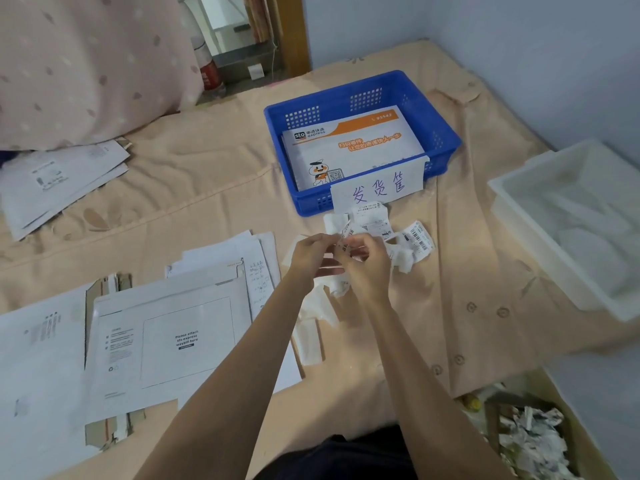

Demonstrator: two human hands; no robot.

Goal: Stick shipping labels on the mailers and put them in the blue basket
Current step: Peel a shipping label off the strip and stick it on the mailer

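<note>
My left hand [311, 258] and my right hand [367, 261] meet above the bed, both pinching a small white shipping label [346, 233] with a barcode. More curled labels [415, 242] lie just beyond my hands. A white mailer [166, 341] with a printed waybill box lies flat at the left on other mailers. The blue basket [446, 140] stands farther back with an orange-and-white mailer [353, 143] inside and a handwritten paper sign [377, 185] on its front.
A white plastic tray [519, 199] sits at the right. Another pile of mailers [59, 181] lies at the far left by a pink pillow [86, 64]. A cardboard box of crumpled paper scraps [533, 441] stands at the lower right. White backing strips [311, 337] lie under my forearms.
</note>
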